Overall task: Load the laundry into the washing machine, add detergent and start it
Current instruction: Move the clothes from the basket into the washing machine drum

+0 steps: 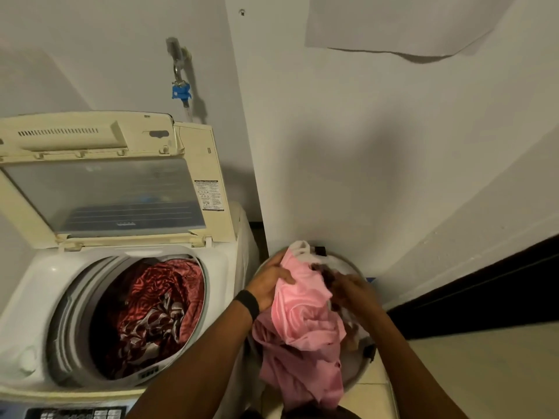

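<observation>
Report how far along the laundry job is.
Done: the lid is up and red patterned fabric lies in the drum. In hand: the left hand grips a pink garment in the basket; the right hand, blurred, is beside it. Left: remaining clothes, detergent, starting.

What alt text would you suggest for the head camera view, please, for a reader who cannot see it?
A person's left hand holds a pink garment over a laundry basket; the blurred right hand reaches into it. Beside it, a top-loading washing machine stands open, lid raised, red patterned fabric inside.
</observation>
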Demonstrator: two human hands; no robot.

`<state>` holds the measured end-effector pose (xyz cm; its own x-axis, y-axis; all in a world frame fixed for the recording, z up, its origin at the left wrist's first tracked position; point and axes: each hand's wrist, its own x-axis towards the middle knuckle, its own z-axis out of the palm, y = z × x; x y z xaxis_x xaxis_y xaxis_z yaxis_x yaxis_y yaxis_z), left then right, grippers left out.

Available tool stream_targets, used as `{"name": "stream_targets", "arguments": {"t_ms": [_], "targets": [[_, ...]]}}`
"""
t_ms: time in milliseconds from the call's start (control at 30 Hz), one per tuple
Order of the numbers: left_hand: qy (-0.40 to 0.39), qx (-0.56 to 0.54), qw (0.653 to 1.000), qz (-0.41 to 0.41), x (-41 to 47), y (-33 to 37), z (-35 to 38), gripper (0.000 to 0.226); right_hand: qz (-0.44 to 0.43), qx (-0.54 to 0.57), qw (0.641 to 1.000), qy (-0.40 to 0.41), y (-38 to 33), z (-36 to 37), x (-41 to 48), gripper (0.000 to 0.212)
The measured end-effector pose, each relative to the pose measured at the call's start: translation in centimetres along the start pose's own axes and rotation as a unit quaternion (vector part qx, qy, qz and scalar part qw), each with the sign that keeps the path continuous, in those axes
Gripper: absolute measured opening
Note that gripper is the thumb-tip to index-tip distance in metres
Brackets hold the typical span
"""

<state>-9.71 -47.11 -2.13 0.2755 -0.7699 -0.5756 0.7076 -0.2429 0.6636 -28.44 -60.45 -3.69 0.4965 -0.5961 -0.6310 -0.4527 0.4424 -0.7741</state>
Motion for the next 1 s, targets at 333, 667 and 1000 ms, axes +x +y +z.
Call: {"name": "stream_targets", "arguments": {"t_ms": [333,667,1000], "targets": [[-0.005,-0.005,1.0,0.007,-1.0,0.6,-0.2,0.086,-0.057,-0.041,0.996,-0.056,-2.7,2.7,2.7,0.032],[-0.011,0.663,0.747,0.038,-1.2,3.8,2.1,0.111,-0.188,-0.003,0.982,0.022,-6.8,0.9,1.9,0.027],[-0.049,0.424,0.893,0.141,-2.2,6.3,5.0,0.044,-0.287,0.038,0.955,0.061,-10.4,0.5,0.1,0.022]]}}
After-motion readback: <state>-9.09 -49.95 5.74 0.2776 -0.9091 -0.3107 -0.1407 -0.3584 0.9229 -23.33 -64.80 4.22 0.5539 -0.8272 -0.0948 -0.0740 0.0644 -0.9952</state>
